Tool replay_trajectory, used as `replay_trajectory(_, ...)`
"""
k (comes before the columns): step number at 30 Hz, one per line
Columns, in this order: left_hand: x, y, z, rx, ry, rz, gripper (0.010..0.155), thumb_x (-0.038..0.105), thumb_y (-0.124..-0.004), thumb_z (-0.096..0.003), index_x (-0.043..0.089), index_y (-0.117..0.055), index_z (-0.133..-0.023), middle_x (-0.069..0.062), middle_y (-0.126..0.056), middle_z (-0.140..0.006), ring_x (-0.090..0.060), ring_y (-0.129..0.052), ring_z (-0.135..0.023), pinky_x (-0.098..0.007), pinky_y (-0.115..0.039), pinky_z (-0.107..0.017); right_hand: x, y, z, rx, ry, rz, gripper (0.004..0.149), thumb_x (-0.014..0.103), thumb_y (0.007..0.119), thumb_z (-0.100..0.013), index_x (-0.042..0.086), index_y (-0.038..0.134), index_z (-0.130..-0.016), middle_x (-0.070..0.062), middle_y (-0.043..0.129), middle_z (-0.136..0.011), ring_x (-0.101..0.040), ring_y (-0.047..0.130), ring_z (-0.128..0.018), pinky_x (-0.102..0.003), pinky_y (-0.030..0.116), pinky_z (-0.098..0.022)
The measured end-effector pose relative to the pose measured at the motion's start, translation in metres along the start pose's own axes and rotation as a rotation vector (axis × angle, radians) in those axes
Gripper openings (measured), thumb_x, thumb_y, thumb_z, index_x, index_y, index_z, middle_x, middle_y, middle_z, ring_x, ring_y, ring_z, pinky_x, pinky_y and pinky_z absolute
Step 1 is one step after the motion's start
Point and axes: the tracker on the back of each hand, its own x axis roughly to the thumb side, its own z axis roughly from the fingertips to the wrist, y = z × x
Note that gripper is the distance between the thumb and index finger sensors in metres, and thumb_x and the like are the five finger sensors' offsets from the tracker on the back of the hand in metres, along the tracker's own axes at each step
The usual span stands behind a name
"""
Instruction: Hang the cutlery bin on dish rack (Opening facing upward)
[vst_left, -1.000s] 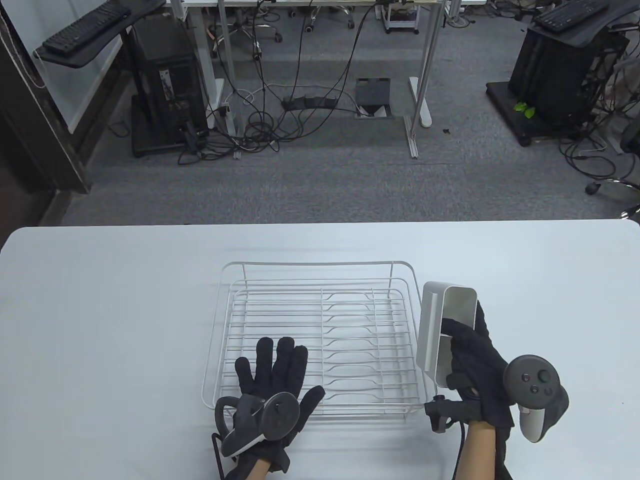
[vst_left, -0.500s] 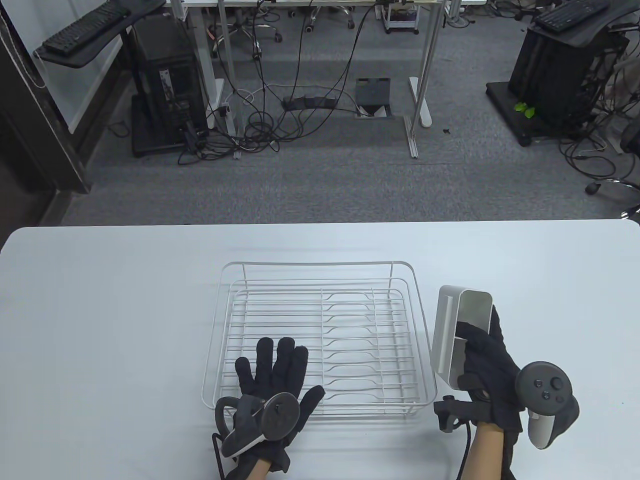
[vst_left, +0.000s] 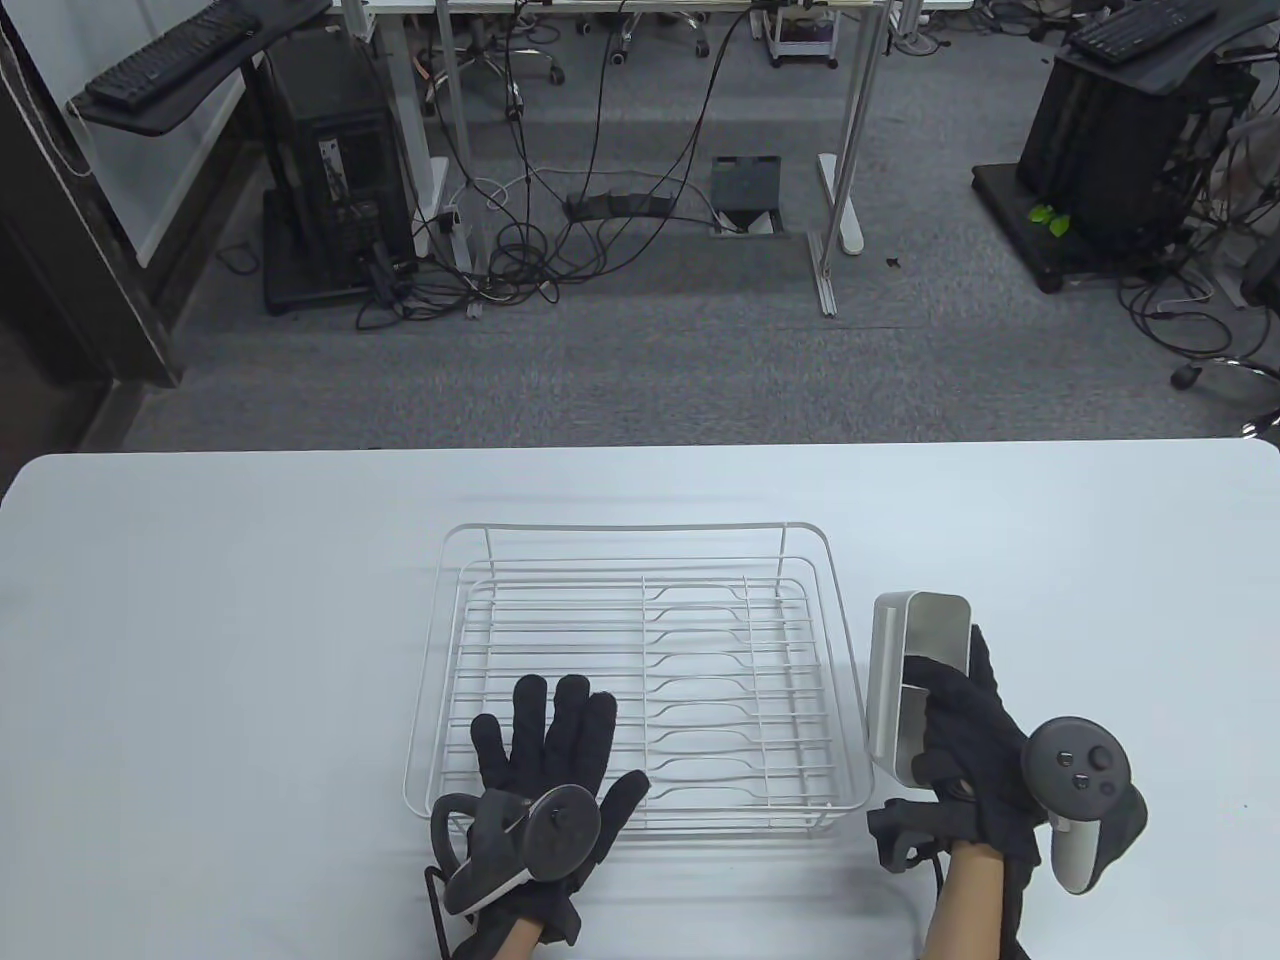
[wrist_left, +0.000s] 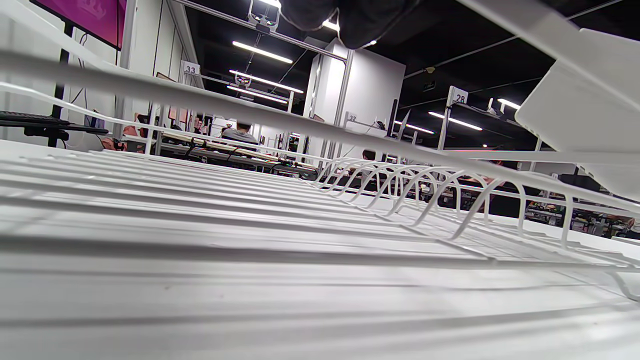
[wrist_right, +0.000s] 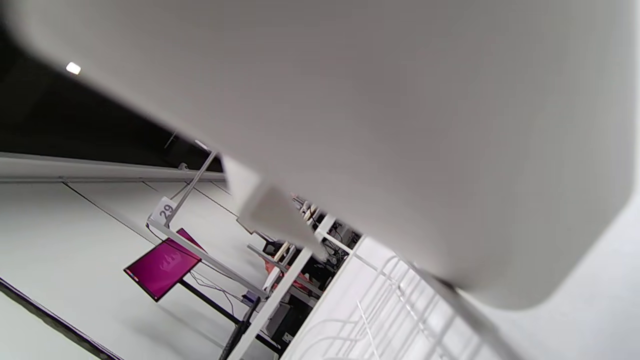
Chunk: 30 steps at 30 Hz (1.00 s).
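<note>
The cutlery bin (vst_left: 915, 680) is off the worktop, carried in the right hand (vst_left: 975, 745) just outside the right side of the dish rack (vst_left: 630, 680), toward the worktop's near edge. Its opening faces up and slightly toward the far edge, so the inner divider shows. The right grip is clenched on the bin: the gloved fingers (vst_left: 935, 680) curl over the rim into the opening while the rest of the hand wraps the outer wall. The flat strip along the bin's left wall, which I take for the hanging lip, faces the rack's right rail but looks apart from it.

The left hand (vst_left: 545, 760) lies flat and spread on the rack's wires at its near-left corner, grasping nothing, seemingly steadying the frame. From the left wrist view the bin (wrist_left: 585, 115) hangs above the rack's far rail (wrist_left: 320, 132).

To my eye this is the approach step: bin picked up and oriented, not yet hooked. The next move calls for bringing the lip over the top rail, keeping the bin upright, then lowering until it seats before letting go.
</note>
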Motion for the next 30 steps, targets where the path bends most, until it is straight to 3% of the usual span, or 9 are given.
replay_trajectory(17, 0.000, -0.001, 0.000, -0.005, 0.006, 0.010, 0.081, 0.072, -0.044, -0.0558, 0.022, -0.038, -0.119, -0.010, -0.032, -0.124, -0.043, -0.023, -0.113, -0.072, -0.018, -0.069, -0.019, 0.017, -0.005, 0.109, 0.065, 0.041, 0.037, 0.003, 0.071, -0.050, 0.022, 0.094, -0.072, -0.018, 0.055, -0.112, -0.043, 0.069, -0.094, -0.057, 0.050, -0.069)
replay_trajectory(30, -0.001, -0.002, -0.001, -0.007, 0.009, 0.015, 0.081, 0.072, -0.044, -0.0559, 0.022, -0.039, -0.119, -0.010, -0.032, -0.124, -0.043, -0.023, -0.113, -0.072, -0.019, -0.069, -0.034, 0.021, -0.006, 0.121, 0.121, -0.010, 0.038, 0.004, 0.069, -0.051, 0.022, 0.091, -0.077, -0.019, 0.055, -0.112, -0.045, 0.070, -0.094, -0.059, 0.050, -0.068)
